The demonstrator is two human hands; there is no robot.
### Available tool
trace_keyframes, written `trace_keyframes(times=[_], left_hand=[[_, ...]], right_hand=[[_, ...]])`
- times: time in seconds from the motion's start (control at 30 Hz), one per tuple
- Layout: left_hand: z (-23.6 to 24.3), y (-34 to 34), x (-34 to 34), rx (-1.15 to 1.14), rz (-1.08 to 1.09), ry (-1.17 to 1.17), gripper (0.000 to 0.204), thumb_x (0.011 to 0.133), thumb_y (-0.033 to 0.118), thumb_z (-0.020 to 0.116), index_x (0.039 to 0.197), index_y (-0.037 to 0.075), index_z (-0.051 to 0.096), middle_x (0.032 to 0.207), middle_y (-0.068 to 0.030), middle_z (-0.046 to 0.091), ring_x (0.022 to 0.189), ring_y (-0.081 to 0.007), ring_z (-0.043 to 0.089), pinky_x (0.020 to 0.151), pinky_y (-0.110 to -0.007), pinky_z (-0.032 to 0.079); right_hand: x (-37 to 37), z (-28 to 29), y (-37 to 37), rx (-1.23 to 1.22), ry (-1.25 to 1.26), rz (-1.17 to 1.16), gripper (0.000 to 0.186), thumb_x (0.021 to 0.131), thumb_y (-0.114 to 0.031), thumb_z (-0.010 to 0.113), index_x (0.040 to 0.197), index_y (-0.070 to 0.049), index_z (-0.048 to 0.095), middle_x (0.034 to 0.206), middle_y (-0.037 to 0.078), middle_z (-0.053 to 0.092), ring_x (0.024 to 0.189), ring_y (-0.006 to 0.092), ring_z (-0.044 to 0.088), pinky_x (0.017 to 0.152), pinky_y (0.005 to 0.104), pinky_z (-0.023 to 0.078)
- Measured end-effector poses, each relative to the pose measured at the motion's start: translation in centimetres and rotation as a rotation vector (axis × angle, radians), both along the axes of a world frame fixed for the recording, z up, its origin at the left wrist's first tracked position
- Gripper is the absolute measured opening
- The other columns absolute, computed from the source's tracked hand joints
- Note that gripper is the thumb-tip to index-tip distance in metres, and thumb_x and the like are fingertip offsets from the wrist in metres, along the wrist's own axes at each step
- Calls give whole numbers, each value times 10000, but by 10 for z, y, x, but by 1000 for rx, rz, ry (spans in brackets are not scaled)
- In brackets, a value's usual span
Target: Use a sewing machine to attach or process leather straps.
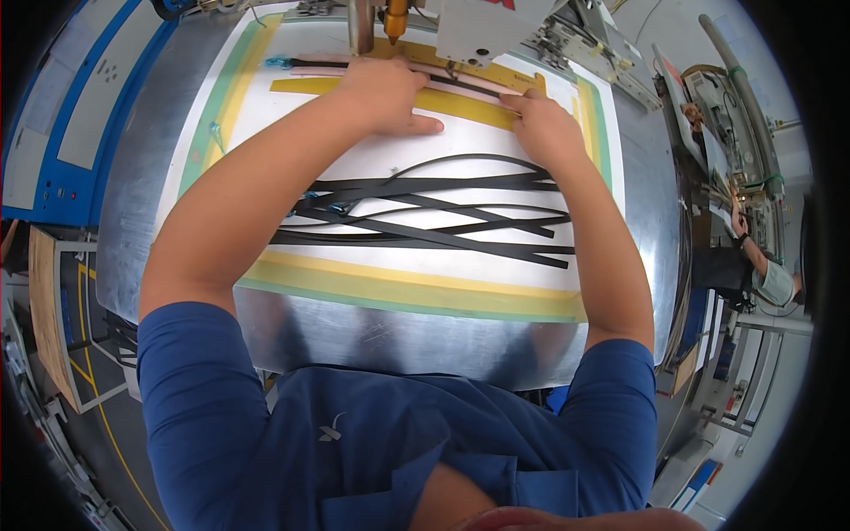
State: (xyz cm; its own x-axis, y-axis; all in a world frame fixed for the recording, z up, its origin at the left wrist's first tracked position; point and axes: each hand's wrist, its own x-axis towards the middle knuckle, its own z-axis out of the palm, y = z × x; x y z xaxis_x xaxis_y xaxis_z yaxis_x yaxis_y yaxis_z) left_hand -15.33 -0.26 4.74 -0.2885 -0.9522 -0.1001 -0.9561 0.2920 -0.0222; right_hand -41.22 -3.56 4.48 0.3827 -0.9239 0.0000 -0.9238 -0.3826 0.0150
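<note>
Beside the machine head (491,35), between two yellow bars (469,108), the black strip (465,86) lies lengthwise across the far part of the white sheet (478,139), its light-blue end (277,63) out to the left. I judge skewing to be the first risk: the strip looks thin and pliable, so uneven pressure from the two hands could bow it or push it out of line with the bars. The left hand (381,93) covers part of it from above, loosely open, thumb spread wide of the fingers; its fingertips are mostly hidden from me, but I make out no pinch. The right hand (547,128) reaches in at the strip's right end, index finger extended and touching there; whether the thumb closes on it underneath, I cannot tell. Just beyond the left hand stand a metal cylinder (360,26) and an amber nozzle (396,22); to my mind, a downward move of either with fingers so near could pinch them. Both forearms (283,159) arch in from the near side, elbows out wide, around the loose black strips (460,184); a low sweep of the right one, which crosses their ends in my view, could drag them askew.
</note>
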Motion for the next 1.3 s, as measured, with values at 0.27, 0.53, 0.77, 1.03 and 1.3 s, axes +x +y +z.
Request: trace_keyframes(times=[0.27,0.53,0.77,1.03,1.3], left_hand=[[-8,-4,-8,-8,28,-59,797,902,741,628,1469,181,602,1227,-184,681,1202,-333,665,1008,-479,525],[-13,-3,-38,-99,-14,5,809,882,757,642,1401,136,650,1200,-182,690,1184,-328,669,1019,-498,505],[-22,-8,-67,-137,-28,79,800,868,757,658,1415,173,654,1202,-185,691,1187,-350,660,1050,-500,476],[-16,-5,-90,-138,-21,80,759,875,729,669,1316,114,717,1204,-173,696,1172,-345,665,1053,-482,471],[-20,-6,-97,-132,-17,79,794,893,743,632,1345,94,696,1208,-159,705,1162,-325,681,1046,-476,489]], right_hand=[[-25,1,-2,13,32,-53,472,958,-85,533,1372,-229,707,1259,82,679,1159,295,691,989,437,568],[-24,-9,-7,-20,10,19,453,943,-91,532,1343,-192,721,1233,126,683,1106,341,702,963,457,572],[-21,-10,-7,-38,41,67,446,958,-115,546,1365,-194,710,1272,131,683,1079,337,721,947,453,587],[-36,-15,-7,-57,19,105,475,961,-108,543,1395,-231,690,1281,122,680,1071,334,721,935,450,586],[-75,-12,-13,-45,47,45,488,956,-98,539,1394,-250,690,1240,92,693,1088,311,708,940,436,582]])
